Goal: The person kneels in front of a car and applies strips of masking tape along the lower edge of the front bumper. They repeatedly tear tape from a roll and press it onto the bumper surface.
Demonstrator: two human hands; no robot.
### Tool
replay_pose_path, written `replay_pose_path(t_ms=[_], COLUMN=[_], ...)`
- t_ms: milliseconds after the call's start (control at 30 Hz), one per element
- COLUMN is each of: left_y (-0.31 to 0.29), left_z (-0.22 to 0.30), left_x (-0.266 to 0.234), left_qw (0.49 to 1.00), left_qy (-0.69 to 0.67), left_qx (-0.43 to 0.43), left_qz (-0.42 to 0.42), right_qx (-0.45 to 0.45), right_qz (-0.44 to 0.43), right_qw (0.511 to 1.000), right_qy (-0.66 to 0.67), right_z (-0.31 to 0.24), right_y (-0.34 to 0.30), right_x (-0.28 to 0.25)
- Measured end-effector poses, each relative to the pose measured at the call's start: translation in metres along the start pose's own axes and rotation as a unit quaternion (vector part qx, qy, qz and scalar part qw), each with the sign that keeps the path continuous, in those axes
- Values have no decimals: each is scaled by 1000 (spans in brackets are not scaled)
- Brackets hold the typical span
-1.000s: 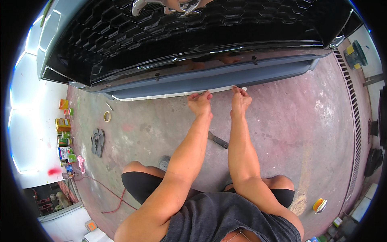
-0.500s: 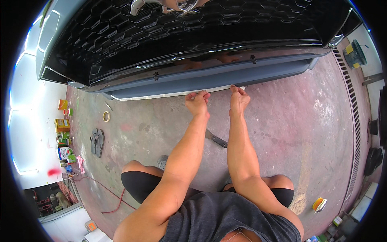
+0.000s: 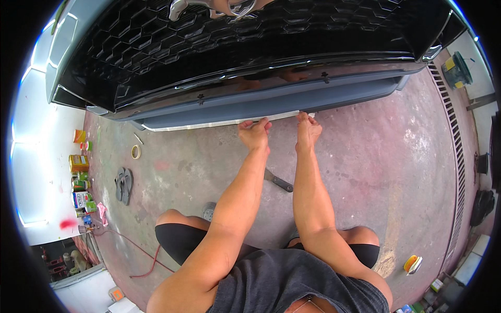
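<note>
A car's front bumper with a black honeycomb grille (image 3: 219, 47) fills the far side. Along the edge of its grey lower lip (image 3: 219, 110) runs a pale strip of masking tape (image 3: 193, 125). My left hand (image 3: 254, 134) is closed at the strip's middle, its fingertips curled against the edge. Just to the right, my right hand (image 3: 308, 130) pinches the tape near its free end, which pokes out beside the fingers. The fingers partly cover the tape between the hands. On the floor between my forearms lies a scraper (image 3: 281, 182) with a dark handle.
A roll of tape (image 3: 136, 152) and grey flip-flops (image 3: 124, 185) lie on the floor to the left. Paint cans (image 3: 79, 163) line the left wall, with a red hose (image 3: 154, 261) nearby. At right are a drain grate (image 3: 453, 130) and a dark bucket (image 3: 457, 70).
Both hands stay at the tape with almost no movement. The whole view has shifted very slightly.
</note>
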State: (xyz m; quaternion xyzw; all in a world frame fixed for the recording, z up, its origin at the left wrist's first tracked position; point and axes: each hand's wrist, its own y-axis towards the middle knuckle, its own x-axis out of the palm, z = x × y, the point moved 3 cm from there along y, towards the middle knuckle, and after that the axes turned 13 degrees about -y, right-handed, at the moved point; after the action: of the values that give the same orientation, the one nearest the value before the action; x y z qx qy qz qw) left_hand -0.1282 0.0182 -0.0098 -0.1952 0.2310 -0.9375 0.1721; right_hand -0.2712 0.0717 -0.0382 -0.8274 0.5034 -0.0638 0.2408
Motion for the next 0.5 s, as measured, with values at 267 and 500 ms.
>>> replay_pose_path(t_ms=[267,500], left_y=[2,4], left_z=[-3,-4], left_x=[-1,1], left_qw=[1000,1000], left_qy=[-12,-7], left_qx=[-1,14], left_qz=[-1,15], right_qx=[-8,-21], right_qz=[1,4], right_qw=[1000,1000], right_qy=[11,16], right_z=[4,12], right_y=[1,9], right_x=[0,3])
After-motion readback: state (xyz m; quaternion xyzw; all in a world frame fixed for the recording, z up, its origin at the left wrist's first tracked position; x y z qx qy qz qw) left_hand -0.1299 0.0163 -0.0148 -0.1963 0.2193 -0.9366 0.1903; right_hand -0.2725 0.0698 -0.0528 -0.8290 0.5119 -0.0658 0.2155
